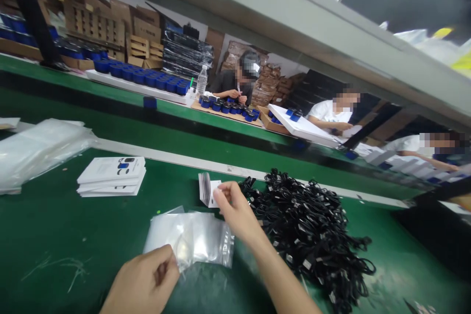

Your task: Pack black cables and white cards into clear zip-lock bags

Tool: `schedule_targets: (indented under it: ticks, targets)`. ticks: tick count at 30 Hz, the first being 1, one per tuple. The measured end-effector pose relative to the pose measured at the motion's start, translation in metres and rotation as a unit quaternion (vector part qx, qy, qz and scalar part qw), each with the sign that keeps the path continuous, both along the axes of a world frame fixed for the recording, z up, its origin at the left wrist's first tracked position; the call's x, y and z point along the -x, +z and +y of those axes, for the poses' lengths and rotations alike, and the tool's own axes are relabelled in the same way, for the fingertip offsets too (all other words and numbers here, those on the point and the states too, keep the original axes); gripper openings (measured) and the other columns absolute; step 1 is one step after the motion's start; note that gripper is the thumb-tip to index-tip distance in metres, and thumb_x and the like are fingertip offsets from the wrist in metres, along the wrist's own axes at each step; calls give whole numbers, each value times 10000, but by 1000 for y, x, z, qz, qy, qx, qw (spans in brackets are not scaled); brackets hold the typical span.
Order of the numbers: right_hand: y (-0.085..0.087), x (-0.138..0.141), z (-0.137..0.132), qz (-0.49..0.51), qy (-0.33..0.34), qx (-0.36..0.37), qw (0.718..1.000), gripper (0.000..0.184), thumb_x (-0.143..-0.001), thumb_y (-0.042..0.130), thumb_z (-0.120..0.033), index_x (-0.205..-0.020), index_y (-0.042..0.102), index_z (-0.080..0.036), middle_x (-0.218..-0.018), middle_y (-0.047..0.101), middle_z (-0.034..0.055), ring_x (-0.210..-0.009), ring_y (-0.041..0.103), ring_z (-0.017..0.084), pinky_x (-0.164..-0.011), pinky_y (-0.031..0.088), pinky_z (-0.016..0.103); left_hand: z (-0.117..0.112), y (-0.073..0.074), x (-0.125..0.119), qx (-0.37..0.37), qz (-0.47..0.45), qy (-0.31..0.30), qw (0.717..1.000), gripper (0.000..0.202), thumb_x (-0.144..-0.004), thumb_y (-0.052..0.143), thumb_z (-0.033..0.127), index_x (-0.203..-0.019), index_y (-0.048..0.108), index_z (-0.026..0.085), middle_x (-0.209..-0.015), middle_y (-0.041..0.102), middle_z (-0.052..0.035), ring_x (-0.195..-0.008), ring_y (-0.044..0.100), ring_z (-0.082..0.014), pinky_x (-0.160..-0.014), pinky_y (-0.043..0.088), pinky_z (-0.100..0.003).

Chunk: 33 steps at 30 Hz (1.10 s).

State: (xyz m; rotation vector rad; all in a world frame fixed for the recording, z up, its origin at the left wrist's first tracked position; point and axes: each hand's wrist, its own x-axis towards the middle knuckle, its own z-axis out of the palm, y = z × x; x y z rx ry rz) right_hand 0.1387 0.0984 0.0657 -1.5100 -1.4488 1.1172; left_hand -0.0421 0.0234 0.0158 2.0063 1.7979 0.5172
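My left hand (145,282) is closed in a pinch on the near edge of a small stack of clear zip bags (191,238) lying on the green table. My right hand (235,208) reaches forward and pinches a small fanned stack of white cards (206,189) standing just beyond the bags. A large heap of coiled black cables (312,228) lies directly to the right of my right hand.
A stack of white printed cards or booklets (112,175) lies to the left. A pile of clear plastic bags (35,149) sits at far left. Across the green conveyor (147,132), three other people work among blue round parts (147,78), a water bottle (201,80) and cardboard boxes.
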Motion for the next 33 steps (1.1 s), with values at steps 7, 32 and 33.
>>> schedule_targets:
  ticks: [7,32,33]
  targets:
    - [-22,-3,62,18,43,166,985,255,-929,535,-354,-1067,563,-141,-926,614,31,-693,611,129,-607,527,287,11,-5,-3,48,3,0,999,268,-818,353,251,-570,455,234,-473,503,59,-474,533,-127,-491,289,-197]
    - [-13,-15,54,-96,51,84,990,224,-906,571,-351,-868,605,-133,-746,614,-12,-592,585,106,-563,494,254,8,-9,2,46,-21,5,999,335,-863,280,362,-580,414,244,-472,533,64,-472,550,-121,-503,364,-181]
    - [-16,-15,57,-77,62,102,990,230,-923,549,-352,-955,599,-130,-827,628,6,-634,605,112,-584,517,270,8,-9,1,41,-20,8,999,343,-869,263,358,-581,410,243,-472,527,63,-469,543,-119,-506,361,-183]
